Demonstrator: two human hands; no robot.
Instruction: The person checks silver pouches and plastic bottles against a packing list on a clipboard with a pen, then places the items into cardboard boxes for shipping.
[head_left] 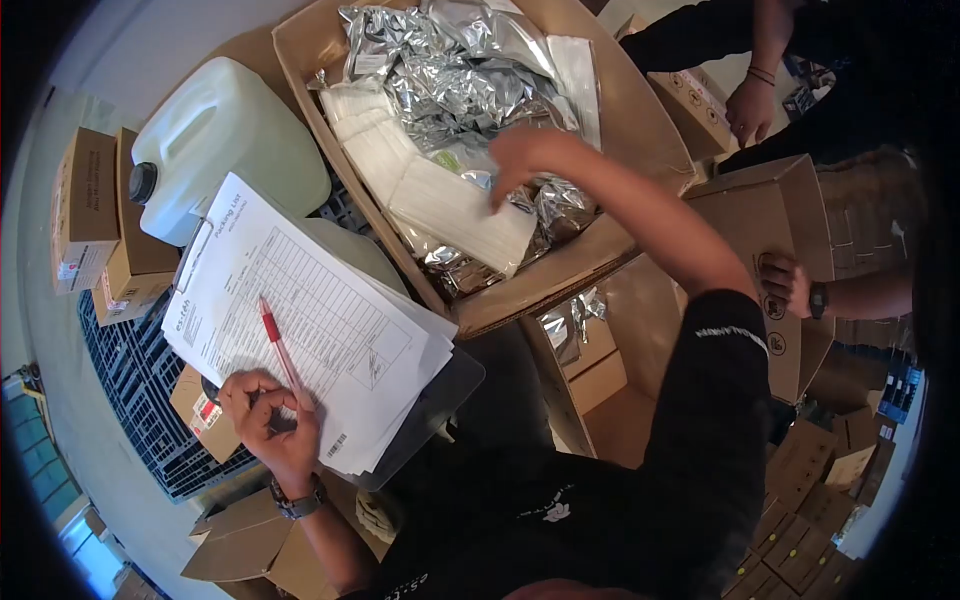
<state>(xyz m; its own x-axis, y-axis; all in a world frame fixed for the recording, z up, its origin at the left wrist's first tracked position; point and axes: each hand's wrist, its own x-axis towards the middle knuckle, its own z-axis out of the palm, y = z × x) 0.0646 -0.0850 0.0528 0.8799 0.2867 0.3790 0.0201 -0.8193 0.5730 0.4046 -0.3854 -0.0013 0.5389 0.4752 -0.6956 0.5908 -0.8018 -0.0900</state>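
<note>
Head view: the left hand (272, 425) is pinching a slim red-and-clear pen (283, 352) over white printed sheets (340, 330) on a black clipboard (456, 390), probably best kept level, while the right hand (532, 160), fingers bent, is hovering at a flat white packet (462, 218) inside a brown cardboard carton (560, 284). Blur is hiding whether it is gripping; silver foil pouches (430, 85) are covering the carton's bottom.

A slim red plastic pen (271, 327) stands out against white, grid-printed paper sheets (335, 312). Crumpled silver foil pouches (460, 95) gleam beside the plain brown walls of a cardboard box (637, 95).
</note>
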